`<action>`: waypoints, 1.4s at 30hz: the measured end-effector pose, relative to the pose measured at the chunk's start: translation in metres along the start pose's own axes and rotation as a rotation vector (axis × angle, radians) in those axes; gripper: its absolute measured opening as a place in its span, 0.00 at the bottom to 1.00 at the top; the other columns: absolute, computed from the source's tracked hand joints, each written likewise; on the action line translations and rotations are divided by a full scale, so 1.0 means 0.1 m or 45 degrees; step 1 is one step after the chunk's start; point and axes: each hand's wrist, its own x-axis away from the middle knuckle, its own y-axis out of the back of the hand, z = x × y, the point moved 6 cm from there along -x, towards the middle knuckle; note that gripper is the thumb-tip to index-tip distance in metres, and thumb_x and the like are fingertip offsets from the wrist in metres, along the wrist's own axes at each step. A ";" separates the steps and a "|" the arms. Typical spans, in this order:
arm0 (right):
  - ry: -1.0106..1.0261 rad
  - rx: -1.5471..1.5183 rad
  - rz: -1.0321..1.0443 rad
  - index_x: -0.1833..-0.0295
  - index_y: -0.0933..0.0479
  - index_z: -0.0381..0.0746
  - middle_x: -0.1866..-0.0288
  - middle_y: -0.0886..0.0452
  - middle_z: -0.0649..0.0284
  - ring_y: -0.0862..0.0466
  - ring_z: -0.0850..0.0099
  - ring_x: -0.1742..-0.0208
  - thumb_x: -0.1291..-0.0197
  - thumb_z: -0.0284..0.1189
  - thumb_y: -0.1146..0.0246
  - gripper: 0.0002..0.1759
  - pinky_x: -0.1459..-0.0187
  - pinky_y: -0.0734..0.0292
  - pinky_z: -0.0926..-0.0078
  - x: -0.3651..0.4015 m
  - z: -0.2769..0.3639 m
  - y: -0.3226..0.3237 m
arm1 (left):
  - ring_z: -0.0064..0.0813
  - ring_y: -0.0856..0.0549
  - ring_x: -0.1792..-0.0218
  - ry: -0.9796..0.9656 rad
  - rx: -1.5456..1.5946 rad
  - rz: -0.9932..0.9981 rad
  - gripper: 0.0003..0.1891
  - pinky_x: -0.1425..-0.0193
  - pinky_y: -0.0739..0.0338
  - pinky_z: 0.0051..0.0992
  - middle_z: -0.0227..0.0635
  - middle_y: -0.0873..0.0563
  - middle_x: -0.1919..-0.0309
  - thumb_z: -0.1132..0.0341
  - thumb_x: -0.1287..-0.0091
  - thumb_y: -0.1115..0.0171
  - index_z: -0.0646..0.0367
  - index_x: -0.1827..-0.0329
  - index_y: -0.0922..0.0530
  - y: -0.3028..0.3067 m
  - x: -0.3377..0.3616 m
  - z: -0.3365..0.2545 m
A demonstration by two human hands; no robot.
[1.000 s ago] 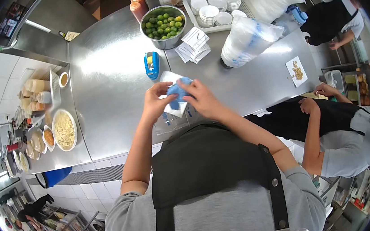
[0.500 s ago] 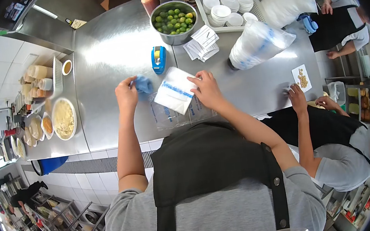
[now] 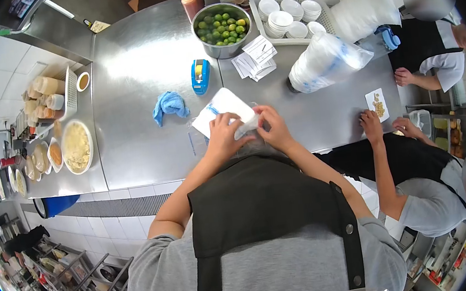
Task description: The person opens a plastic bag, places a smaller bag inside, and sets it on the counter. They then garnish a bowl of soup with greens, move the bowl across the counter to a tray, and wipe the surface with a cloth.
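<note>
Now | left hand (image 3: 224, 137): half-open on white packet (image 3: 225, 101) | right hand (image 3: 274, 130): pinching clear plastic (image 3: 253, 124)

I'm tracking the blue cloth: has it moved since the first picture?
Yes, leftward: the blue cloth was below and right of the tape dispenser but now lies to its left.

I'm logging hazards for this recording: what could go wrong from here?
The thin clear plastic might tear where the right hand seems to pinch it. The white packet, under the left hand's fingers, could slip askew. Reaching forward might nudge the tape dispenser beyond it.
</note>
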 end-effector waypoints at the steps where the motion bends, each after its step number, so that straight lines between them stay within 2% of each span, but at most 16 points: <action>1: -0.043 0.009 0.023 0.65 0.27 0.37 0.44 0.19 0.56 0.19 0.54 0.46 0.50 0.20 0.32 0.10 0.44 0.25 0.63 0.04 0.03 0.06 | 0.38 0.16 0.56 0.002 0.142 0.050 0.18 0.49 0.23 0.36 0.37 0.15 0.58 0.65 0.46 0.19 0.58 0.54 0.14 -0.10 -0.02 0.06; 3: -0.129 0.021 0.069 0.65 0.27 0.37 0.47 0.18 0.55 0.18 0.54 0.50 0.50 0.19 0.32 0.10 0.46 0.24 0.65 0.11 0.12 0.19 | 0.32 0.14 0.61 0.063 0.448 0.126 0.15 0.53 0.21 0.32 0.34 0.13 0.64 0.66 0.45 0.19 0.59 0.58 0.14 -0.15 -0.08 0.07; 5: -0.111 0.041 -0.036 0.64 0.27 0.37 0.50 0.18 0.56 0.18 0.59 0.51 0.49 0.19 0.32 0.11 0.45 0.24 0.67 0.10 0.33 0.38 | 0.25 0.14 0.65 0.176 0.778 0.172 0.11 0.58 0.20 0.28 0.32 0.12 0.69 0.67 0.43 0.21 0.61 0.62 0.14 0.06 -0.26 -0.15; 8: -0.101 -0.142 -0.121 0.59 0.25 0.37 0.51 0.18 0.59 0.18 0.67 0.51 0.48 0.19 0.29 0.13 0.44 0.24 0.69 0.04 0.41 0.55 | 0.19 0.15 0.62 0.275 0.967 0.398 0.10 0.55 0.21 0.24 0.32 0.11 0.67 0.69 0.41 0.22 0.64 0.64 0.15 0.14 -0.44 -0.17; 12: -0.206 -0.450 -0.069 0.49 0.21 0.36 0.50 0.18 0.63 0.20 0.75 0.51 0.47 0.21 0.25 0.20 0.44 0.24 0.73 -0.17 0.87 0.67 | 0.16 0.18 0.67 0.328 0.816 0.314 0.13 0.60 0.24 0.23 0.30 0.13 0.71 0.67 0.43 0.20 0.65 0.67 0.17 0.32 -0.58 -0.14; 16: -0.296 -0.557 -0.142 0.42 0.20 0.36 0.51 0.18 0.67 0.21 0.80 0.52 0.44 0.20 0.25 0.23 0.45 0.25 0.78 -0.24 0.78 0.62 | 0.14 0.20 0.68 0.355 0.750 0.388 0.15 0.62 0.26 0.22 0.27 0.15 0.73 0.65 0.45 0.18 0.63 0.69 0.18 0.34 -0.56 -0.17; 19: -0.306 -0.543 -0.115 0.41 0.19 0.36 0.55 0.17 0.69 0.21 0.82 0.54 0.44 0.18 0.26 0.23 0.47 0.24 0.81 -0.33 0.73 0.66 | 0.14 0.21 0.69 0.319 0.684 0.439 0.13 0.64 0.27 0.21 0.27 0.15 0.74 0.65 0.41 0.21 0.63 0.68 0.18 0.38 -0.53 -0.17; 22: -0.263 -0.518 -0.179 0.40 0.18 0.36 0.59 0.17 0.71 0.21 0.83 0.56 0.44 0.16 0.27 0.23 0.50 0.24 0.82 -0.42 0.90 0.92 | 0.16 0.22 0.70 0.396 0.852 0.241 0.13 0.65 0.27 0.24 0.31 0.15 0.75 0.62 0.37 0.24 0.65 0.67 0.16 0.28 -0.41 0.22; 24: -0.280 -0.505 -0.209 0.40 0.17 0.37 0.60 0.18 0.72 0.21 0.84 0.57 0.43 0.15 0.28 0.24 0.51 0.25 0.83 -0.42 1.01 1.11 | 0.19 0.21 0.67 0.434 0.816 0.094 0.12 0.59 0.25 0.26 0.32 0.16 0.75 0.62 0.32 0.30 0.64 0.63 0.13 0.43 -0.40 0.56; 26: -0.307 -0.551 -0.175 0.40 0.18 0.37 0.60 0.18 0.72 0.21 0.84 0.57 0.43 0.15 0.29 0.24 0.51 0.25 0.83 -0.41 1.12 1.23 | 0.23 0.18 0.65 0.518 0.688 -0.020 0.11 0.53 0.24 0.28 0.35 0.14 0.69 0.63 0.33 0.29 0.63 0.63 0.12 0.74 -0.41 0.87; 27: -0.321 -0.574 -0.156 0.39 0.18 0.37 0.60 0.18 0.72 0.21 0.85 0.57 0.42 0.14 0.30 0.24 0.51 0.25 0.84 -0.40 1.17 1.27 | 0.26 0.16 0.63 0.571 0.538 -0.031 0.10 0.50 0.23 0.29 0.37 0.11 0.63 0.63 0.35 0.28 0.63 0.62 0.11 0.90 -0.43 0.94; 30: -0.320 -0.527 -0.115 0.38 0.19 0.38 0.60 0.19 0.72 0.21 0.85 0.57 0.41 0.14 0.32 0.24 0.51 0.25 0.83 -0.44 1.37 1.27 | 0.32 0.13 0.56 0.127 0.033 -0.134 0.14 0.46 0.21 0.32 0.41 0.14 0.43 0.63 0.39 0.24 0.62 0.54 0.12 1.34 -0.63 0.38; 33: -0.320 -0.426 -0.039 0.38 0.19 0.38 0.59 0.18 0.71 0.21 0.85 0.57 0.40 0.15 0.33 0.23 0.50 0.25 0.83 -0.48 1.27 1.12 | 0.36 0.13 0.50 0.051 0.516 0.271 0.23 0.44 0.20 0.35 0.41 0.24 0.29 0.64 0.43 0.21 0.59 0.43 0.15 1.28 -0.77 -0.38; 35: -0.253 -0.481 -0.001 0.39 0.19 0.38 0.60 0.18 0.71 0.20 0.84 0.56 0.40 0.15 0.32 0.22 0.50 0.25 0.83 -0.51 1.31 1.02 | 0.28 0.14 0.52 -0.110 0.549 0.239 0.27 0.47 0.22 0.28 0.41 0.16 0.38 0.68 0.44 0.22 0.54 0.38 0.17 1.18 -0.85 -0.78; 38: -0.178 -0.465 0.013 0.41 0.19 0.38 0.60 0.18 0.70 0.20 0.83 0.56 0.40 0.17 0.31 0.20 0.50 0.25 0.82 -0.51 1.30 0.99 | 0.25 0.14 0.56 0.037 0.688 0.276 0.19 0.50 0.22 0.26 0.36 0.11 0.50 0.70 0.44 0.22 0.58 0.49 0.14 0.90 -0.97 -0.90; 42: -0.121 -0.428 -0.014 0.47 0.18 0.37 0.60 0.18 0.70 0.21 0.82 0.58 0.42 0.20 0.28 0.16 0.52 0.26 0.80 -0.40 1.43 1.16 | 0.22 0.15 0.61 -0.018 0.732 0.320 0.08 0.54 0.23 0.24 0.31 0.09 0.63 0.69 0.41 0.23 0.61 0.63 0.13 0.68 -1.04 -0.91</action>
